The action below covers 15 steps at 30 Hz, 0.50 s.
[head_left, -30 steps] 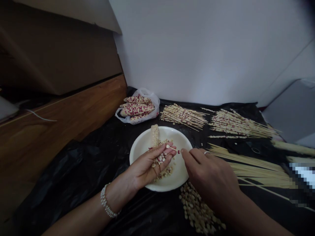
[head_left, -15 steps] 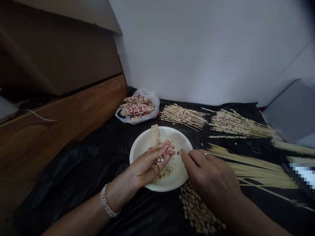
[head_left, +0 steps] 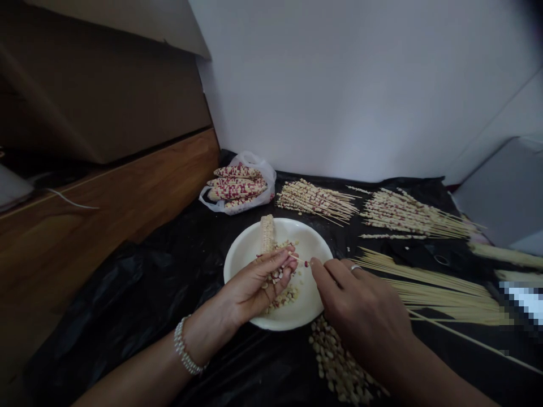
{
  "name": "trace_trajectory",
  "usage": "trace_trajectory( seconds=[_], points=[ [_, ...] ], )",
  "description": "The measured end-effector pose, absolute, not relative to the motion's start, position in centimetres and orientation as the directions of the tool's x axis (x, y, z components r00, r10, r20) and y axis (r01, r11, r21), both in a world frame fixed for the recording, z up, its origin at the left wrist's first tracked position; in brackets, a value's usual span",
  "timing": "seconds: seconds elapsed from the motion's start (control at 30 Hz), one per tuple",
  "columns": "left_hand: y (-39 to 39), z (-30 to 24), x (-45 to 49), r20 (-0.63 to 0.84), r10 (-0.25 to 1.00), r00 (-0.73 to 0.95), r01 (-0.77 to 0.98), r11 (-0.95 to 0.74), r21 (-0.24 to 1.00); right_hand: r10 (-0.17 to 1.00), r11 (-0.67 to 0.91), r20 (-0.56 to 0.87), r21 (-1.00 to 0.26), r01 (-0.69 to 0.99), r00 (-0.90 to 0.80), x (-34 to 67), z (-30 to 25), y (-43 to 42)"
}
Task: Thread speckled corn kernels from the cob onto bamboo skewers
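The right hand (head_left: 365, 308) covers the near end of the skewer (head_left: 299, 260) it holds, so its length cannot be told. Its forearm hides part of the loose kernels (head_left: 335, 362) at the table's near edge, and the bottom edge cuts that heap off. The left hand (head_left: 254, 285) hides part of the plate (head_left: 250, 249). A pixelated patch (head_left: 522, 298) at the right edge blurs whatever lies there.

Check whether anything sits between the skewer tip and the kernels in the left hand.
Nothing visible does. The right hand holds the skewer with one red kernel on it; its tip meets the left hand fingertips, right by the cupped kernels, above the white plate.
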<state>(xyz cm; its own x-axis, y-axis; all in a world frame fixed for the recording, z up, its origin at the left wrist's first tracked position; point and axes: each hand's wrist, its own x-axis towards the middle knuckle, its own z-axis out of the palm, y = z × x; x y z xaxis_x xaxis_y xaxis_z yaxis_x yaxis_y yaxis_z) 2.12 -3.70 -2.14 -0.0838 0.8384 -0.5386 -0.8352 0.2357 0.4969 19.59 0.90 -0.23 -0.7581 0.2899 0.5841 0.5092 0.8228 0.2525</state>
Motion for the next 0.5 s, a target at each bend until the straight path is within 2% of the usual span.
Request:
trace_trajectory(
  seconds=[0.4,0.5],
  points=[
    [-3.77,-2.48,1.86,-0.523,0.851,-0.055,-0.841,0.243,0.484,0.306,0.817,0.577,0.249,0.52,-0.757,19.56,-0.26,0.96],
    [-3.86,-2.48,1.87,-0.52,0.85,-0.089,-0.811,0.241,0.533,0.304,0.827,0.569,0.24,0.508,-0.764,19.57,-0.27,0.92]
  ],
)
